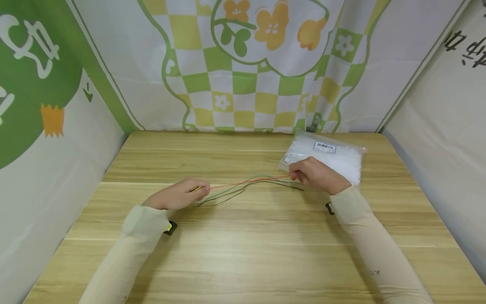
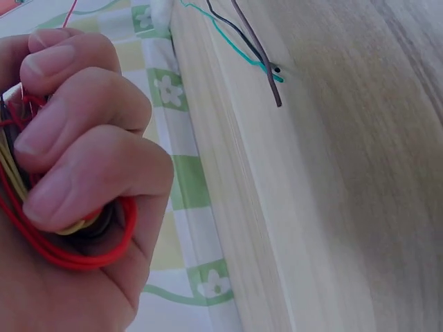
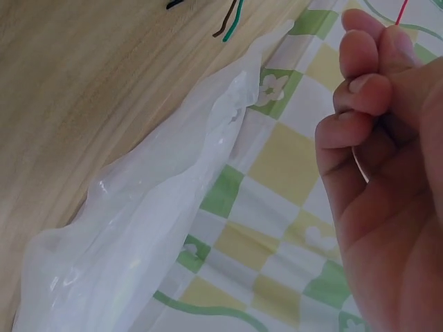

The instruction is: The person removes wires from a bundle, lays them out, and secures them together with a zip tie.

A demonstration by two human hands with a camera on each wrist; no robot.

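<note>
A thin red wire (image 1: 228, 185) runs stretched between both hands, just above the table. My left hand (image 1: 186, 194) curls round a bundle of wires (image 2: 90, 260), where red, yellow and dark strands show between the fingers and palm. The far end of the red wire is pinched between thumb and fingertips of my right hand (image 1: 319, 175); its other fingers are curled. Beneath the red wire, a green wire (image 1: 260, 175) and dark wires (image 1: 282, 184) lie loosely on the table, their cut ends showing in both wrist views.
Behind the right hand lies a clear plastic bag (image 1: 341, 162) of white contents with a barcode label (image 1: 324, 147). A wooden table (image 1: 243, 261) carries everything. A patterned curtain (image 1: 243, 101) hangs at its back edge, with fabric walls on either side.
</note>
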